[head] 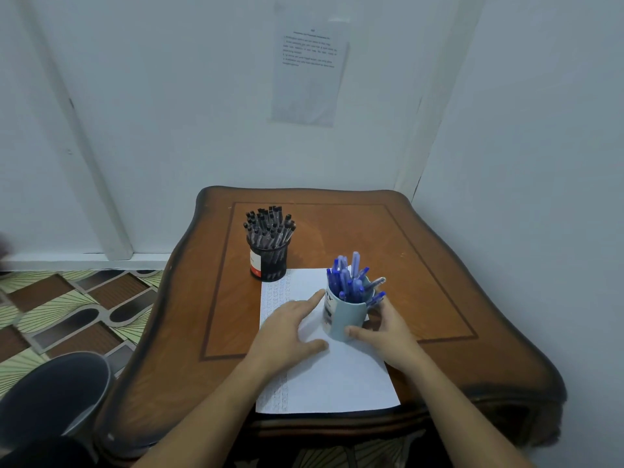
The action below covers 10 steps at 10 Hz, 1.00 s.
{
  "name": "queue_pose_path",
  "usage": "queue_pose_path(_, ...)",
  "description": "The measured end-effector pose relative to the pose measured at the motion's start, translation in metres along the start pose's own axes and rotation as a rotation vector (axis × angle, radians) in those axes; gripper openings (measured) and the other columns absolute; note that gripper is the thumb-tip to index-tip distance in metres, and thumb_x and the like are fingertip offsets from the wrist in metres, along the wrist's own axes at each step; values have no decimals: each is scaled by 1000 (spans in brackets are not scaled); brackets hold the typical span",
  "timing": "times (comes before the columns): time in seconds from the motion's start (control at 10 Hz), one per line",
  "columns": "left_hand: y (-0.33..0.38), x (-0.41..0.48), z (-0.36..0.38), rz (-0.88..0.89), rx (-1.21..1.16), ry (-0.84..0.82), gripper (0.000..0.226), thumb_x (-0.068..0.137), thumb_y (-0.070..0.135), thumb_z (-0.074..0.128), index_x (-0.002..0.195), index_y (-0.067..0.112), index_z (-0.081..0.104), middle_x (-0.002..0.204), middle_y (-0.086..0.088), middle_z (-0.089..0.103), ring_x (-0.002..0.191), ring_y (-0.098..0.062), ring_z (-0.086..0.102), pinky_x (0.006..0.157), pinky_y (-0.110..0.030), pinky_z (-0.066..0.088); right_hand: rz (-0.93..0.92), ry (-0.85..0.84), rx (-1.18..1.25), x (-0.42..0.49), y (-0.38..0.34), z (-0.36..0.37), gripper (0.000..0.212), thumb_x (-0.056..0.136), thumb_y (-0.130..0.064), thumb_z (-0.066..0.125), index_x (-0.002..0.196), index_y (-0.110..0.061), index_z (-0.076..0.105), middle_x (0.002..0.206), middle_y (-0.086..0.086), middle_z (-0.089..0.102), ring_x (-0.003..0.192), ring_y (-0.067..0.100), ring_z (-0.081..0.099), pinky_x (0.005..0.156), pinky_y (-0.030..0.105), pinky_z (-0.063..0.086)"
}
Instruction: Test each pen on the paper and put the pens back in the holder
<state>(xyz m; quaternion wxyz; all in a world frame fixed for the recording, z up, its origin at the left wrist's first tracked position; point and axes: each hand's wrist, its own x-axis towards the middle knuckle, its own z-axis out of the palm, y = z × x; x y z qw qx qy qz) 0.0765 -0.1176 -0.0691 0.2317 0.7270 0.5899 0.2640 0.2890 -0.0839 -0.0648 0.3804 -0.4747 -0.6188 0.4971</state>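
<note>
A white sheet of paper (334, 380) lies on the wooden table (422, 265), with rows of small pen marks down its left strip. A light blue mug (339, 315) full of blue pens (349, 278) stands on the paper's right part. My right hand (388, 327) grips the mug from the right, thumb on its front. My left hand (290, 327) rests flat on the paper left of the mug, index finger touching the mug's side. A black mesh holder (270, 260) packed with black-capped pens (268, 226) stands behind the paper's top left corner.
The table sits in a corner, walls close behind and to the right. A printed notice (309, 65) hangs on the back wall. A dark round bin (57, 390) stands on the patterned floor (67, 309) at the left.
</note>
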Motion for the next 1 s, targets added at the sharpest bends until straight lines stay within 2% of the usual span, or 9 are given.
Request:
queue_pose_path(0.1,-18,-7,2,-63,307,-27,82,71,73,50,146,48,26,147,13,39,141,-16,24,114,-41,21,-13,30,2,16,0,-2,61,75,-5,84,123,-29,53,118,-10,66,99,1,67,75,18,53)
queue_pose_path(0.2,-22,-14,6,-98,368,-56,79,76,77,37,146,42,30,158,9,21,147,-18,6,119,-40,6,-29,59,9,45,1,-4,65,75,-6,84,127,-27,51,120,-9,65,101,4,67,78,19,54)
queue_pose_path(0.3,-21,-16,8,-106,369,-44,84,72,80,24,147,42,28,159,10,15,148,-16,1,119,-37,-2,-35,112,9,77,-1,-5,67,76,-6,83,129,-26,47,117,-14,62,104,5,62,75,14,53)
queue_pose_path(0.4,-23,-18,12,-105,380,-9,81,75,79,25,147,42,27,159,12,15,147,-14,-1,119,-36,-3,-34,161,9,106,-2,-4,68,78,-3,80,133,-21,45,113,-17,58,99,0,58,69,9,51)
queue_pose_path(0.5,-23,-20,16,-116,397,9,76,80,77,29,147,43,25,159,13,13,147,-13,-3,119,-36,-5,-32,215,4,126,2,-3,71,78,-2,79,137,-16,44,118,-9,58,98,2,58,69,10,50)
queue_pose_path(0.6,-23,-20,18,-115,399,22,74,80,77,29,146,44,26,158,15,13,147,-11,-5,119,-35,-6,-34,225,4,136,7,-2,72,78,-4,81,138,-19,44,123,-6,59,106,9,60,72,13,51)
queue_pose_path(0.8,-23,-20,16,-122,377,17,74,80,77,29,145,44,27,158,16,14,147,-11,-4,118,-35,-7,15,199,-56,136,20,-4,73,83,-9,78,145,-18,40,138,-1,56,121,18,57,92,25,49)
queue_pose_path(0.9,-19,-19,14,-132,355,13,73,81,76,32,145,43,29,158,16,15,147,-10,-2,119,-34,-6,75,201,-64,124,14,-4,66,89,-4,70,146,-13,40,145,4,53,126,18,55,97,26,46)
queue_pose_path(1.0,-18,-24,13,-125,334,-4,71,82,74,34,144,40,33,157,14,19,147,-11,2,120,-34,-2,94,243,-174,93,13,4,61,92,-11,68,147,-14,41,146,1,51,131,18,49,97,25,40)
